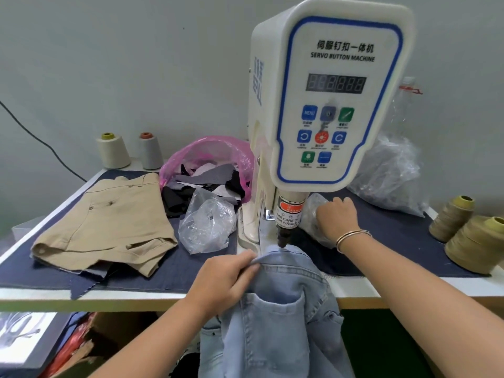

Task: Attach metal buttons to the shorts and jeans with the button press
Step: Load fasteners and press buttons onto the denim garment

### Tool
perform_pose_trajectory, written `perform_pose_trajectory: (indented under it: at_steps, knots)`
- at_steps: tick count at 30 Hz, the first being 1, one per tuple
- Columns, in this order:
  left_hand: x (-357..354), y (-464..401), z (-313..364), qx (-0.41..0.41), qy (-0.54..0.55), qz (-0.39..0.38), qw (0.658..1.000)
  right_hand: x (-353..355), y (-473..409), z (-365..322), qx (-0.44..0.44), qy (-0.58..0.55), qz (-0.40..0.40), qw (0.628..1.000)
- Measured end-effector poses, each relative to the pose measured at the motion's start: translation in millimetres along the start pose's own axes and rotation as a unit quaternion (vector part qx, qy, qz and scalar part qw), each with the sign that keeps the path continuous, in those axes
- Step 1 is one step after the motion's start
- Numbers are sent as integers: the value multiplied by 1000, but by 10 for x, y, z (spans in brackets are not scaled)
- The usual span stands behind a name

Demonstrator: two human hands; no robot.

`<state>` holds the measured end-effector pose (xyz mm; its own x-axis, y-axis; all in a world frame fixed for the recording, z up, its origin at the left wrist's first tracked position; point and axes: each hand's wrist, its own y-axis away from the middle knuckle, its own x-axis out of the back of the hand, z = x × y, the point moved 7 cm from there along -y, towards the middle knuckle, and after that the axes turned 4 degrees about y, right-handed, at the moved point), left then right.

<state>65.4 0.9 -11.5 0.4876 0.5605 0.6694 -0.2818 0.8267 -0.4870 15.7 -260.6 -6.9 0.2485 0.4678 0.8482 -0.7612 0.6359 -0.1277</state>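
The left hand (226, 279) pinches the light blue denim jeans (283, 304) just below the white button press (327, 105). The right hand (336, 216), fingers curled, reaches into a clear plastic bag (313, 214) right of the press.

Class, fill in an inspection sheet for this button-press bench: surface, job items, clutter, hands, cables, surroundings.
Surface: table covered with dark blue cloth.
Job's things: jeans waistband under the button press punch; khaki shorts lying flat at left.
Clutter: pink bag of scraps, clear bags, thread cones.
Hands: left hand pinches the waistband; right hand reaches into a clear bag, fingers hidden.
Cables: black cable on the wall.
Surroundings: pale wall; boxes under the table.
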Motion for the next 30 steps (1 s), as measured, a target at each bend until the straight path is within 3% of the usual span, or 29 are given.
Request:
perform_pose_trajectory:
  at_steps: [3,6,10,13,17,21,24,26,28,30]
  knots:
    - [-200,-71,439,-148,-71,-58,985,-5,-8,-36,19,19,4,1000]
    - [-296,-114,463,-181,-135,-108,968,-23,7,-27,14,2,6,1000]
    - [-91,-33,82,-130,-153,-93,975,-52,70,130,-31,-137,31,990]
    - [-58,87,-44,-83,-138,-55,985,-113,164,291,-73,-318,28,945]
    - [-62,87,-307,64,-79,-27,994,-127,241,326,-85,-365,20,927]
    - [-74,63,-482,160,1,-39,986,25,382,513,-164,-526,70,832]
    - [-95,55,-528,172,14,-38,984,265,674,415,-146,-606,101,775]
    - [-95,60,-548,176,20,-32,984,334,930,62,-92,-687,24,721]
    - [-93,62,-570,181,27,-23,983,293,1145,-309,-64,-778,-95,618]
    - [-100,66,-588,189,29,-19,981,261,1246,-491,-74,-834,-159,523]
